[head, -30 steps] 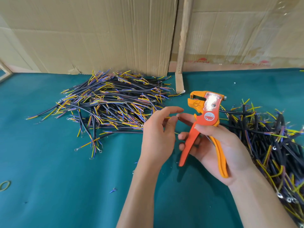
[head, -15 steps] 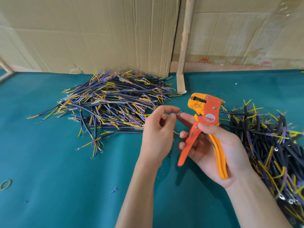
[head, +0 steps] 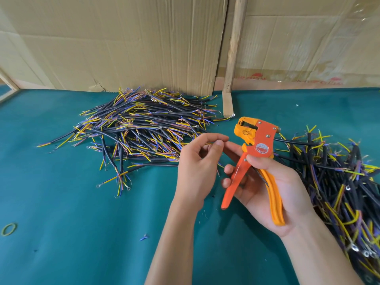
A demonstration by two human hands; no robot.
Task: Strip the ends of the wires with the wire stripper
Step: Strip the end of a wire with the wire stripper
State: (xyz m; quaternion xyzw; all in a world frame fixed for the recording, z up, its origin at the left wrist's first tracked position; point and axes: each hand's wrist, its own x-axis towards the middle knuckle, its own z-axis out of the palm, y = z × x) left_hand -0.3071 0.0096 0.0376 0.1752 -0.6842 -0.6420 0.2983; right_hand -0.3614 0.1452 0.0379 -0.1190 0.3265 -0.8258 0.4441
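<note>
Green-covered counter (head: 61, 212) backed by cardboard sheets (head: 123, 42). Left heap of black-sheathed wires (head: 139, 130) with yellow and blue cores, well apart from right heap of wires (head: 339, 182) at the counter's right edge. Right hand (head: 273, 188), fingers curled around the handles of the orange wire stripper (head: 255, 159), head pointing away, between the heaps. Left hand (head: 197, 163), fingertips pinching a thin wire end (head: 207, 144) just beside the stripper head. Rubber band (head: 8, 229) near left edge.

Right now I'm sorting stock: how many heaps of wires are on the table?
2. One heap lies on the far left by the cardboard; the other heap lies on the right, behind the right hand and partly out of view.
</note>
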